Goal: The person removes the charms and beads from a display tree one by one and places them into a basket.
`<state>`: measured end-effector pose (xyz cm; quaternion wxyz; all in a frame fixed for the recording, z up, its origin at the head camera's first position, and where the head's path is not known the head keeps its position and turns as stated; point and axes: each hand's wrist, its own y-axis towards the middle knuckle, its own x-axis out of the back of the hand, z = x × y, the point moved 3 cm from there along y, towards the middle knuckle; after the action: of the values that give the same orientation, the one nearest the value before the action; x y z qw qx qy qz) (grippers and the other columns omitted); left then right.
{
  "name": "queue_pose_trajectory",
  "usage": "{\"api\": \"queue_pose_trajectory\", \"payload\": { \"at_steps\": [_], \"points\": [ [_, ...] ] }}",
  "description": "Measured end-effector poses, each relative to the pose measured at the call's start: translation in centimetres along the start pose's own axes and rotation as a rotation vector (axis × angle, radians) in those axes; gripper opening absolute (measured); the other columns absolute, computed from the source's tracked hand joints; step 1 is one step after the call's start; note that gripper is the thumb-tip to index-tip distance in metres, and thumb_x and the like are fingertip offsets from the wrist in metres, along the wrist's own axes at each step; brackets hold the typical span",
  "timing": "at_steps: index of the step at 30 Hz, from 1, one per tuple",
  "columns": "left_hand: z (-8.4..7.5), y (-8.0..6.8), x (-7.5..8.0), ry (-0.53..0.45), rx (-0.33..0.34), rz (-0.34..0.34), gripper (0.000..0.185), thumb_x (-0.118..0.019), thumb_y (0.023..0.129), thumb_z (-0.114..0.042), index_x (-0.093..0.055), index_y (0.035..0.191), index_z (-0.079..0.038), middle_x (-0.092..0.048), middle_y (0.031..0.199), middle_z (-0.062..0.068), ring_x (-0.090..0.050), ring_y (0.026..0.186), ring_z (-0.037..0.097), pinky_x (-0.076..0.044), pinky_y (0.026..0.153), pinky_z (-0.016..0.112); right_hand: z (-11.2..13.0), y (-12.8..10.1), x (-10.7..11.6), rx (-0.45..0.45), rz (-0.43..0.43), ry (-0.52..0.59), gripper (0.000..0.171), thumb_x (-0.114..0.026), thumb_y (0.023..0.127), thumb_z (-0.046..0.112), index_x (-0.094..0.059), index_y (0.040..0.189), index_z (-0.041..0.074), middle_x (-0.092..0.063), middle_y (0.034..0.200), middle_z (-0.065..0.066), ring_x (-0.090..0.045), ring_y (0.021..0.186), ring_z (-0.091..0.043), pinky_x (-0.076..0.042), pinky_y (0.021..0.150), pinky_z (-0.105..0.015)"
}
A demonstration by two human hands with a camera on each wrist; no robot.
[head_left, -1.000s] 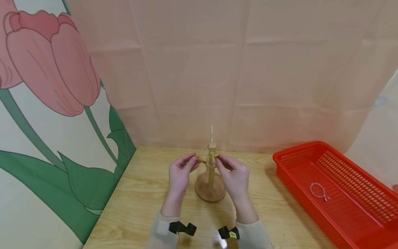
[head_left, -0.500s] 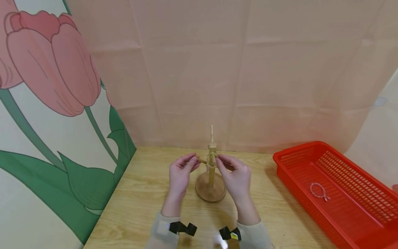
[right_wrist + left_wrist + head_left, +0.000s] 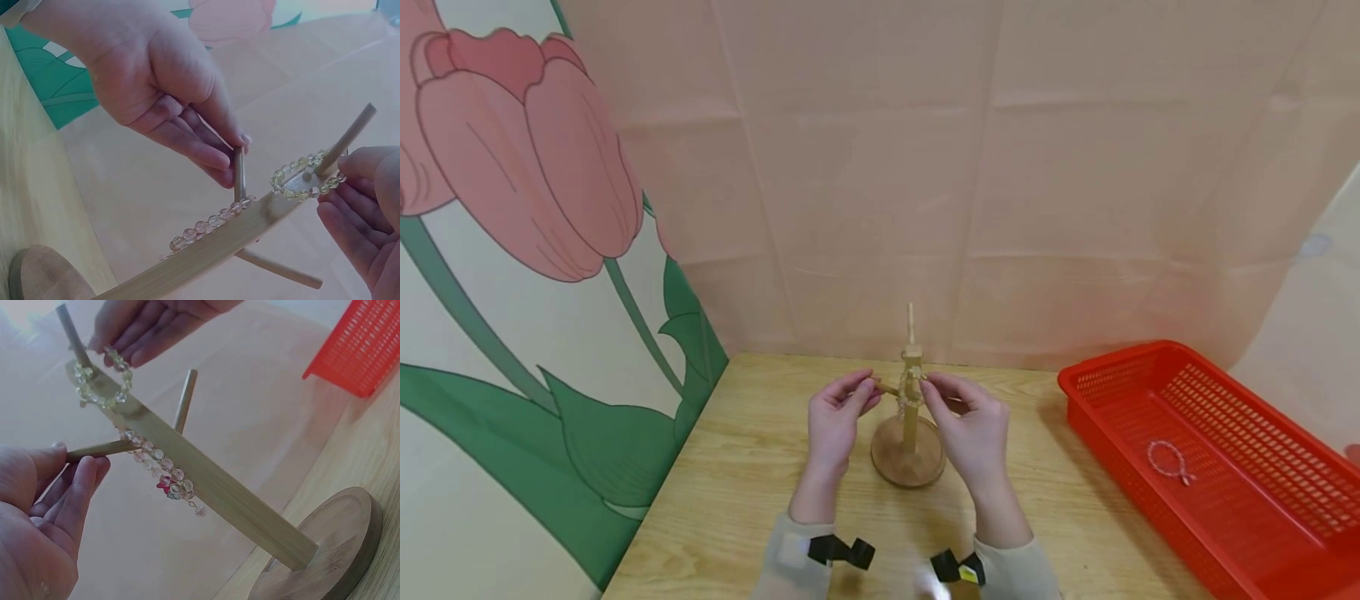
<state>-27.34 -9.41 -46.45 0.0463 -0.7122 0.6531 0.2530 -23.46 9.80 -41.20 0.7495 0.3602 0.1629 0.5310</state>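
Pinching a side peg with the left hand, at nine o'clock from the wooden stand; at three, pinching with the right hand the yellow bracelet, looped round an upper peg. Near the table edge at twelve; well apart from the red basket toward four.

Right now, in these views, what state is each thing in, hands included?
Left hand: pinching the side peg
Right hand: pinching the yellowish bracelet
Wooden stand: upright
Yellowish bracelet: looped at the base of the upper peg; whether fully threaded is unclear
Pinkish bracelet: hanging at the side peg's base
Red basket: upright, open-topped, holding a bracelet
Basket bracelet: lying in a loop
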Motion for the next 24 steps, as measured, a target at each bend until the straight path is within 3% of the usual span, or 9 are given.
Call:
{"api": "queue_pose_trajectory", "payload": {
  "at_steps": [8,18,24],
  "points": [
    [0.1,-0.1,0.0,-0.003,0.003,0.007,0.028,-0.069,0.101,0.008,-0.063,0.123,0.025,-0.076,0.106,0.029,-0.079,0.088,0.018,-0.068,0.086,0.034,0.6,0.0,0.2,-0.018,-0.011,0.034,0.011,-0.087,0.089,-0.001,-0.084,0.098,0.005,-0.082,0.095,-0.005,-0.077,0.081,-0.017,-0.064,0.073,-0.016],
    [0.0,-0.1,0.0,-0.006,0.001,0.006,0.026,-0.069,0.1,0.009,-0.065,0.122,0.022,-0.074,0.109,0.032,-0.079,0.088,0.019,-0.068,0.087,0.036,1.2,0.0,0.3,-0.033,-0.021,0.026,0.014,-0.084,0.084,-0.014,-0.081,0.095,-0.005,-0.08,0.092,-0.014,-0.073,0.083,-0.001,-0.065,0.073,-0.018],
    [-0.1,-0.1,0.0,-0.001,0.006,0.006,0.027,-0.069,0.1,0.008,-0.064,0.123,0.023,-0.076,0.107,0.027,-0.079,0.088,0.019,-0.068,0.087,0.036,1.5,0.0,0.5,-0.023,-0.013,0.058,0.014,-0.086,0.086,-0.009,-0.082,0.097,-0.001,-0.081,0.094,-0.01,-0.074,0.085,-0.001,-0.066,0.073,-0.019]
  ]
}}
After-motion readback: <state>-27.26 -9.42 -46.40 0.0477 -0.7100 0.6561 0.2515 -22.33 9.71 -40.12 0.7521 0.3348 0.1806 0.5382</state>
